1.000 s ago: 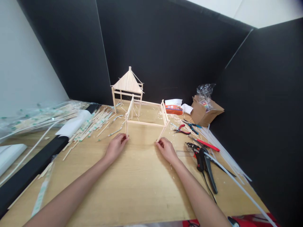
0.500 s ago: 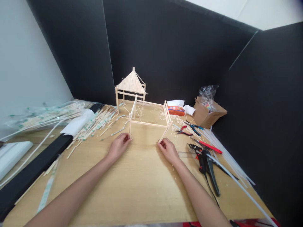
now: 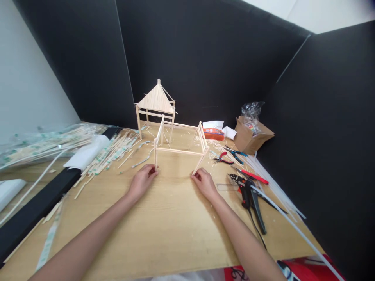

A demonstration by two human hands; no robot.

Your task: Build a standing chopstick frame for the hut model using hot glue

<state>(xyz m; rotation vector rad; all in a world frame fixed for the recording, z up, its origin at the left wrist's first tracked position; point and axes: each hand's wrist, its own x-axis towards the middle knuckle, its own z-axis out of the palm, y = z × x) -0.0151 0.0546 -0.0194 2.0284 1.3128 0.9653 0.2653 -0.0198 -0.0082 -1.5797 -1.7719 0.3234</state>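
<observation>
An open, boxy frame of slim, pale wooden sticks stands on the wood-grained tabletop. The left hand pinches its upright near leg low down, the right hand its slanted near leg; the frame rises just beyond the 2 grips.

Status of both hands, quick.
Left hand: closed, fingertips pinching the near left leg of the stick frame.
Right hand: closed, fingertips pinching the near right leg of the same frame.
</observation>
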